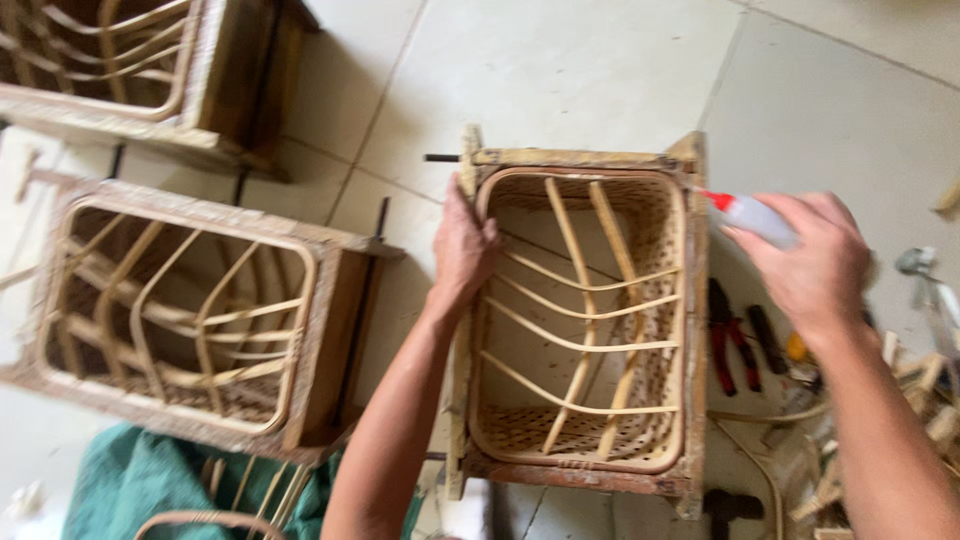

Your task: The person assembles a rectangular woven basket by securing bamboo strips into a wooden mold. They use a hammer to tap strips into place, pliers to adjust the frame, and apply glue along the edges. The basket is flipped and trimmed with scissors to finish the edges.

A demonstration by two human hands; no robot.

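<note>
A woven rattan basket sits inside a wooden box mould in the middle of the view, with curved cane ribs crossing its opening. My left hand grips the basket's left rim, thumb inside. My right hand is just right of the mould's top right corner. It holds a small white glue bottle with a red nozzle, and the tip points at the rim corner.
Two more wooden moulds with cane frames stand on the tiled floor at left and top left. Red-handled pliers and other tools lie right of the mould. Wood scraps lie at far right, green cloth at bottom left.
</note>
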